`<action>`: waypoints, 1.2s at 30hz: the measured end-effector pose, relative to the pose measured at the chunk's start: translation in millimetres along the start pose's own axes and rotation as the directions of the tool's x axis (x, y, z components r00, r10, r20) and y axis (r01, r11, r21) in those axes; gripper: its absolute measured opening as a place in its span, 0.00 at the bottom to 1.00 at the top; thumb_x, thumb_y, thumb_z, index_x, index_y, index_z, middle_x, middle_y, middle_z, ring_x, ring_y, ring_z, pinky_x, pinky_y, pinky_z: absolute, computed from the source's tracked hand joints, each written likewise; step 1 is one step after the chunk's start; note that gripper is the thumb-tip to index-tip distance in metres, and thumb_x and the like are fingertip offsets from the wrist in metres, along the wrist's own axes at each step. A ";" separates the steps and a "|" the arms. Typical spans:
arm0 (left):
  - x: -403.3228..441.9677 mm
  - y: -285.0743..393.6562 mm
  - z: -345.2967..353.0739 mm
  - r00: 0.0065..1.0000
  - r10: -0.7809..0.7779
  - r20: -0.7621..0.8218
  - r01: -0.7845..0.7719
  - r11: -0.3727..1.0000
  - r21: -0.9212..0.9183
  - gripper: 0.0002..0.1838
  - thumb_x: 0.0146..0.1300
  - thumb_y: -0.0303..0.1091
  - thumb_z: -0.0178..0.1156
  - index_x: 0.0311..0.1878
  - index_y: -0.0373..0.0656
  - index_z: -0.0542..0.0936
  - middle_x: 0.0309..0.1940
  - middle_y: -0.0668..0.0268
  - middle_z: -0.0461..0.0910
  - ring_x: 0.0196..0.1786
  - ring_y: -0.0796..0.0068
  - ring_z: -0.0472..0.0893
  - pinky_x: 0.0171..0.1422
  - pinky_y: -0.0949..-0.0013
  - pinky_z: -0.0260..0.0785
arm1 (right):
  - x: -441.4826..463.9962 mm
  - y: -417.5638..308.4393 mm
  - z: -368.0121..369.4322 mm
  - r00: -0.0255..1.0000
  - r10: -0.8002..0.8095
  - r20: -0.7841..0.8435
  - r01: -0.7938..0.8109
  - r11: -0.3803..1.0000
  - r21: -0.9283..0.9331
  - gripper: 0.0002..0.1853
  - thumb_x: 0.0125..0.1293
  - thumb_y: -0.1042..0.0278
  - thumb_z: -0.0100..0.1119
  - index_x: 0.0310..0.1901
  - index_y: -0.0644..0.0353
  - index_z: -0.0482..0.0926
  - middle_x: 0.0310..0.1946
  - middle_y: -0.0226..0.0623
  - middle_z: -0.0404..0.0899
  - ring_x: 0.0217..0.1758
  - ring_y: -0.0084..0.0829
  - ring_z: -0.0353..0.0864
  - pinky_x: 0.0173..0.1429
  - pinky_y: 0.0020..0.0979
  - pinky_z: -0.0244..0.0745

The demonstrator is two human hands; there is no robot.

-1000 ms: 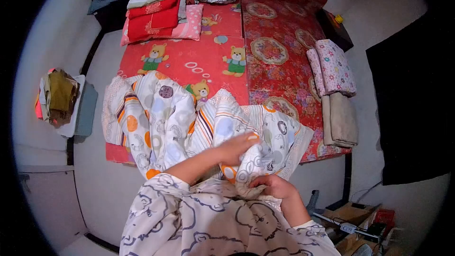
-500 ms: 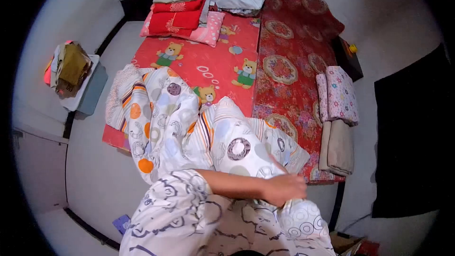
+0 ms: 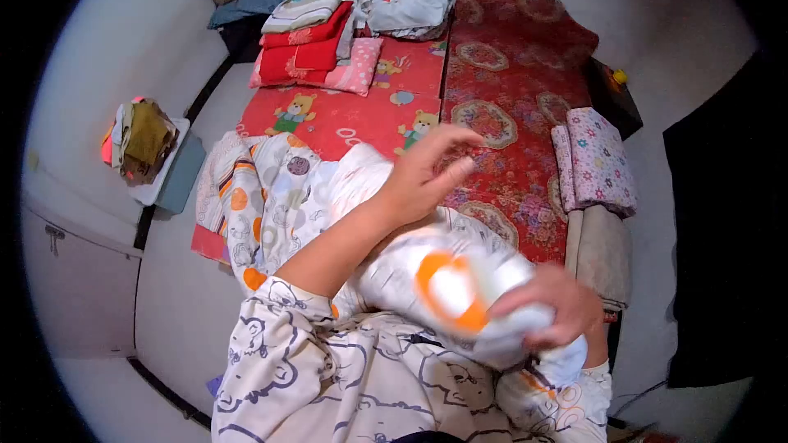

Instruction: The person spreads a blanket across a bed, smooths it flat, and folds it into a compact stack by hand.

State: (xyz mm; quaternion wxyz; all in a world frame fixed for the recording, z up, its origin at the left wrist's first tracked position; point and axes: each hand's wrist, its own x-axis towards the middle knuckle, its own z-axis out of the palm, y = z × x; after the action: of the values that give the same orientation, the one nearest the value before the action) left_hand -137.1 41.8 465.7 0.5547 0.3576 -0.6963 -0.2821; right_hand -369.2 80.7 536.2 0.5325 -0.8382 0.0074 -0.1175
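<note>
Fingers [image 3: 447, 134] parted, the left hand [image 3: 421, 176] has swung forward while the blurred right hand [image 3: 558, 303] seemingly clutches fabric [image 3: 410, 279].

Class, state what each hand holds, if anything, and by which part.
The right hand grips a bunched fold of the white cloth with orange circles; the left hand, open, appears to hold nothing.

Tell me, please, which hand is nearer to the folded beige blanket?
The right hand: it grips the patterned cloth close by the near left corner of the folded beige blanket. The left hand is raised much farther left.
</note>
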 end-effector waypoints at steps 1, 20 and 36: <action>1.7 -6.4 9.6 0.981 0.066 0.182 -0.070 0.997 0.014 0.19 0.62 0.37 0.52 0.55 0.41 0.69 0.53 0.59 0.70 0.57 0.65 0.68 0.61 0.63 0.58 | -1.5 3.8 4.9 0.983 0.004 0.184 0.002 0.999 -0.032 0.27 0.49 0.66 0.59 0.54 0.55 0.68 0.52 0.36 0.71 0.47 0.38 0.75 0.47 0.34 0.69; -158.0 -93.1 -11.4 0.482 -0.724 0.494 0.254 0.655 0.712 0.20 0.48 0.45 0.61 0.42 0.43 0.78 0.37 0.53 0.78 0.41 0.53 0.75 0.48 0.56 0.65 | -186.3 38.4 50.4 0.782 0.623 0.020 -0.559 0.686 0.465 0.62 0.42 0.45 0.70 0.67 0.67 0.37 0.67 0.49 0.44 0.69 0.34 0.47 0.69 0.29 0.43; 190.1 -32.2 -13.6 0.863 -0.006 -0.504 0.070 0.992 0.107 0.10 0.59 0.33 0.49 0.37 0.38 0.77 0.32 0.63 0.77 0.37 0.70 0.74 0.44 0.68 0.65 | -148.5 153.7 -215.0 0.135 0.150 -0.979 -0.712 0.702 0.009 0.16 0.55 0.64 0.53 0.41 0.68 0.74 0.32 0.46 0.77 0.34 0.34 0.76 0.40 0.34 0.70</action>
State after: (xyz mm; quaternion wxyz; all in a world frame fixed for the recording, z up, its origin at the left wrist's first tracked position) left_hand -142.3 -131.2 551.8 0.6885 0.4655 -0.5363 -0.1472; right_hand -540.4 -157.0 457.9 0.2096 -0.6556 0.5978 -0.4109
